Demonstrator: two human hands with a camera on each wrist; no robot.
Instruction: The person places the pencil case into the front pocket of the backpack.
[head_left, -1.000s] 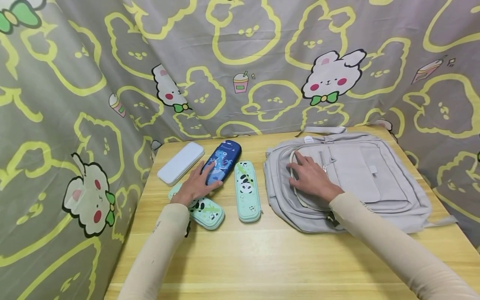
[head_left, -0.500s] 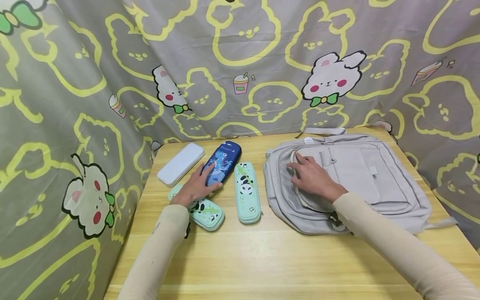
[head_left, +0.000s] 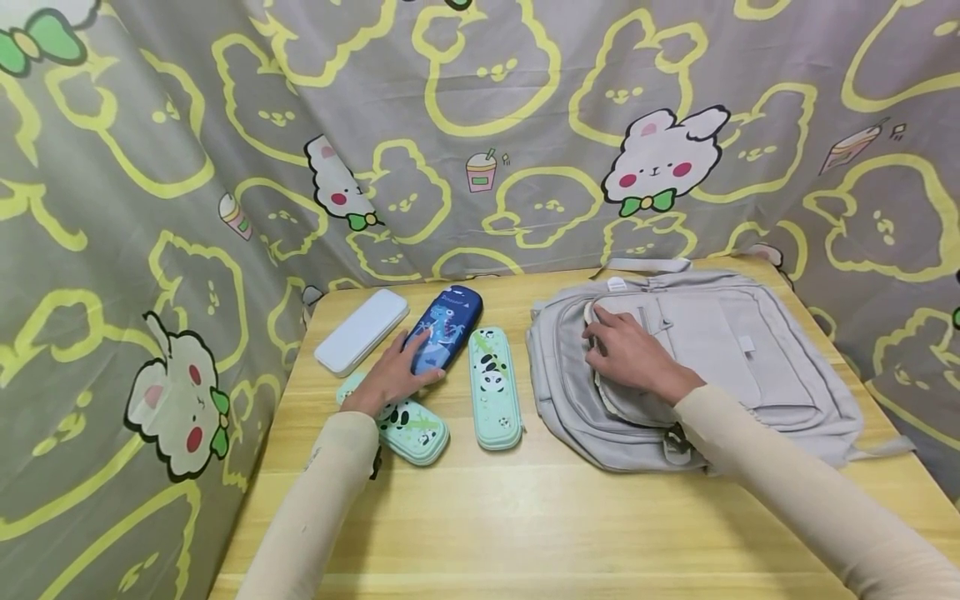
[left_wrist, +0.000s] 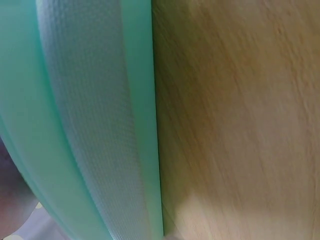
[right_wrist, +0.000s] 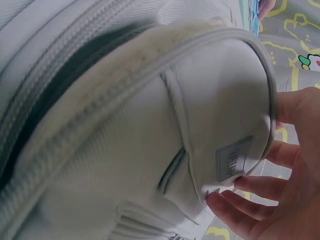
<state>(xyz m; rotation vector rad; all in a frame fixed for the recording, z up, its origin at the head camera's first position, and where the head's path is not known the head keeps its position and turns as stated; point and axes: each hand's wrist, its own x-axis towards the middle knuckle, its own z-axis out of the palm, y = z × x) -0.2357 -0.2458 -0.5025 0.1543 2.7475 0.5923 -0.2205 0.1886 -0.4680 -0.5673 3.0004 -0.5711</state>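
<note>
A grey backpack lies flat on the right of the table. My right hand grips the edge of its front pocket flap, holding it lifted; in the right wrist view the pocket gapes along its zipper. On the left, my left hand has its fingers spread loosely over the lower part of a dark blue dinosaur pencil case. Beneath that palm and wrist lies a mint panda pencil case, partly covered. Its green side and pale zipper band fill much of the left wrist view.
Between the hands lies a second mint panda pencil case. A white pencil case sits at the far left, beside the blue one. Patterned grey curtains hang behind and left of the wooden table.
My right hand has drawn the pocket flap slightly right, and the gap at its left edge has widened. The left hand and the pencil cases stay in place.
</note>
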